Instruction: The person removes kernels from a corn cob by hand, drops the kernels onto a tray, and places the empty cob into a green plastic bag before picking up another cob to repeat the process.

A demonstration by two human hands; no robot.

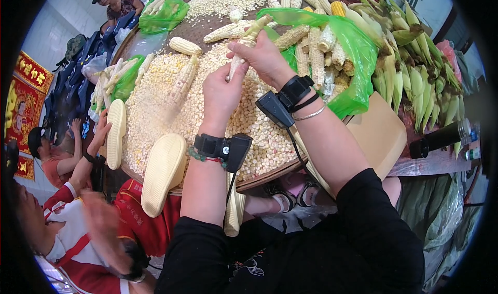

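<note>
Both hands grip one pale, mostly stripped corn cob (245, 47): right hand (262, 55) closed round its upper half, left hand (222, 92) clasping its lower end, above the heap of loose yellow-white kernels (155, 107)

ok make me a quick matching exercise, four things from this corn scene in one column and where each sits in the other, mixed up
Things:
1. corn cob
2. loose kernels
3. green plastic bag
4. unhusked ears

Places:
A. piled at the far right
B. in the grip of both hands
C. spread across the round tray
D. holding stripped cobs, right of the hands

Pairs: 1-B, 2-C, 3-D, 4-A
</note>
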